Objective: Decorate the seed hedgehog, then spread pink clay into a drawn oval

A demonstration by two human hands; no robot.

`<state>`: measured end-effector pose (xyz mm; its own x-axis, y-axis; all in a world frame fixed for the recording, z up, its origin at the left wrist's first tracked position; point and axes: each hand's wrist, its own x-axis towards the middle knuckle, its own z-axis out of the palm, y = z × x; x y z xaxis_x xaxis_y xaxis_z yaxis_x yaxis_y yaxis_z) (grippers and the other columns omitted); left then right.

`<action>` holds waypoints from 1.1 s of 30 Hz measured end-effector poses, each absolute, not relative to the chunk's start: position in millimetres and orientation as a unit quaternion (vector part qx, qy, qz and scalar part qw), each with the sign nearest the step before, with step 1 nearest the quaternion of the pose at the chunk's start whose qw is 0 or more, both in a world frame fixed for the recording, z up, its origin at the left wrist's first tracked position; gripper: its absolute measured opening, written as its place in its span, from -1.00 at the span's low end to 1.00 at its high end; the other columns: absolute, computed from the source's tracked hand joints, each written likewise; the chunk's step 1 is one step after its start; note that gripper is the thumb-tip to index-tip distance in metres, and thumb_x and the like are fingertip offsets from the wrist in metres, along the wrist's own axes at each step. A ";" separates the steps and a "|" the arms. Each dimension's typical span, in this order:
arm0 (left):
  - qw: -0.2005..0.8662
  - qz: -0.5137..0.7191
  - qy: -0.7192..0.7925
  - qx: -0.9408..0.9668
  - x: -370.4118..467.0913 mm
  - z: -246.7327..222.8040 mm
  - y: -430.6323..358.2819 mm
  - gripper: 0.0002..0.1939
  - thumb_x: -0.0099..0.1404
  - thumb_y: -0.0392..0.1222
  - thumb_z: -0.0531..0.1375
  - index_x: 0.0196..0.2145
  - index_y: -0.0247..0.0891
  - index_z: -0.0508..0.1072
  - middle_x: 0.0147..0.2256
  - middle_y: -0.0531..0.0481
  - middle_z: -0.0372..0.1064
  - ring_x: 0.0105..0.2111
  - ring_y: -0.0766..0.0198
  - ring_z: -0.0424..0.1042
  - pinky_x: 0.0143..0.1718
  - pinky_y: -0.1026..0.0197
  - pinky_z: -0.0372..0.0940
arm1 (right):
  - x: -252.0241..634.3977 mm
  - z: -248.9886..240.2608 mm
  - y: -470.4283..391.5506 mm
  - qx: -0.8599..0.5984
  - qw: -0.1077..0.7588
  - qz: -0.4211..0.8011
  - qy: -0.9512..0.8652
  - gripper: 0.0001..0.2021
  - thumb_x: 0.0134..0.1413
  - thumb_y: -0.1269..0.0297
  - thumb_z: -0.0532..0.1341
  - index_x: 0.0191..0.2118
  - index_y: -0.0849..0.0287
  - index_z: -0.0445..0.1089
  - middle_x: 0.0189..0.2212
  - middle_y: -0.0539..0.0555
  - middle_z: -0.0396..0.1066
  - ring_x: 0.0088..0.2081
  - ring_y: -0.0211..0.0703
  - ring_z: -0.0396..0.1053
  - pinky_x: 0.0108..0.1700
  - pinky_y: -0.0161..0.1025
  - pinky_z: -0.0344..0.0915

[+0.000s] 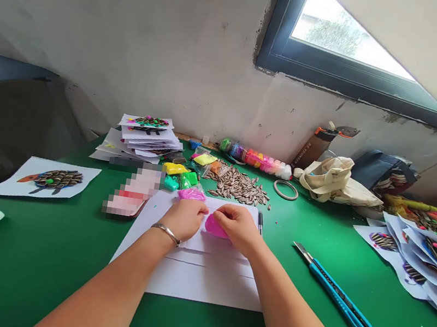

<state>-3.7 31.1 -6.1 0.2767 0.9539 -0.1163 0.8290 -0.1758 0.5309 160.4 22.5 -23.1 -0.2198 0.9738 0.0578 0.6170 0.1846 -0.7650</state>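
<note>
My right hand (239,228) is closed, thumb against fingers, on a flattened piece of bright pink modelling clay (216,229). Just to its left, my left hand (185,218) is curled in a pinch, with a silver bracelet (167,233) on the wrist. Whatever its fingertips may hold is too small to make out. Both hands are over white paper sheets (199,285) laid on the green table (293,319). A plastic packet of pink clay (192,193) lies right behind my left hand. Part of a dark pen (260,222) shows beyond my right hand.
Striped sunflower seeds (240,184) are heaped behind the paper, beside coloured clay packets (189,180). A blue utility knife (334,292) lies to the right with its blade showing. Seed-decorated cards (55,182) lie left; others are stacked (145,143). A brown bottle (316,146) stands behind.
</note>
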 end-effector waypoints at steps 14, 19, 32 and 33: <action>0.250 0.113 0.582 0.765 -3.2 -1.5 28.0 -0.75 0.17 -0.28 0.06 -0.33 -0.16 0.54 -0.30 -0.03 0.53 -0.28 0.15 0.44 -0.32 0.22 0.21 | 160.2 -29.8 23.4 -0.562 0.263 0.252 -0.742 -0.80 0.00 0.33 0.08 -0.55 0.18 0.36 -0.59 -0.02 0.35 -0.49 -0.27 0.18 -0.45 -0.36 0.01; 0.230 0.100 0.579 0.775 -0.5 -0.3 26.1 -0.84 0.12 -0.20 0.11 -0.56 -0.19 0.42 -0.53 0.04 0.39 -0.49 0.23 0.35 -0.53 0.26 0.03 | 159.3 -31.9 23.7 -0.572 0.253 0.244 -0.741 -0.79 0.01 0.32 0.07 -0.58 0.18 0.34 -0.61 -0.02 0.33 -0.49 -0.27 0.18 -0.45 -0.35 0.00; 0.178 0.085 0.587 0.785 5.1 -6.8 24.5 -0.90 0.15 -0.20 0.12 -0.47 -0.18 0.42 -0.41 -0.03 0.40 -0.39 0.17 0.38 -0.49 0.23 0.07 | 174.9 -25.8 24.8 -0.591 0.244 0.296 -0.709 -0.81 -0.02 0.19 0.14 -0.44 0.15 0.44 -0.59 -0.02 0.36 -0.54 -0.27 0.21 -0.51 -0.35 0.04; 0.175 0.084 0.587 0.786 5.1 -7.4 24.6 -0.90 0.16 -0.19 0.12 -0.47 -0.18 0.42 -0.39 -0.03 0.40 -0.38 0.16 0.39 -0.49 0.23 0.07 | 177.5 -25.3 24.7 -0.590 0.243 0.307 -0.706 -0.82 -0.03 0.17 0.15 -0.42 0.14 0.44 -0.60 -0.03 0.36 -0.56 -0.28 0.21 -0.52 -0.36 0.05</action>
<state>5.1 24.6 -7.4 0.2957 0.9524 -0.0743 0.8935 -0.2482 0.3742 177.5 24.7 -25.3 -0.1856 0.9824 -0.0198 0.6847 0.1149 -0.7198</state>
